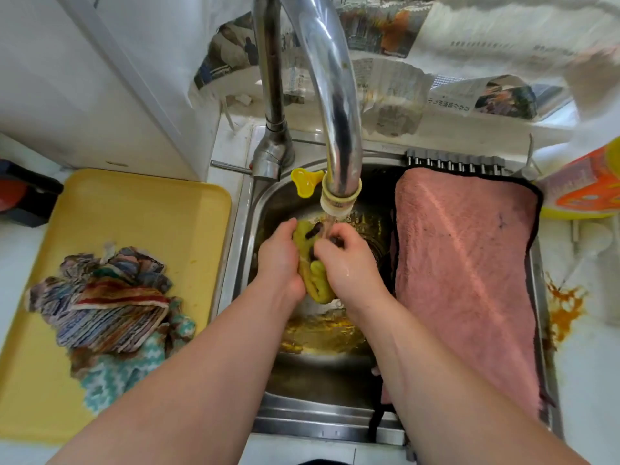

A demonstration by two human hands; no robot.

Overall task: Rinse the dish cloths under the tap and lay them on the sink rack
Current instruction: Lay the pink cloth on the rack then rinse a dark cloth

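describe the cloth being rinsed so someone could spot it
Find the steel sink and the tap spout over it. Under it, the left hand and right hand grip a bunched cloth. It is yellow-green with dark spots, unlike the pink towel and striped pile.

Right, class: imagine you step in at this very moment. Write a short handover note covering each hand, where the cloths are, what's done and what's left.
Left hand: grips the yellow cloth under the running tap, over the sink.
Right hand: grips the same cloth from the other side.
Done: the pink cloth lies spread on the sink rack.
Left: finish rinsing the yellow cloth and lay it on the rack. The heap of striped cloths on the yellow tray, left of the sink, probably comes next.
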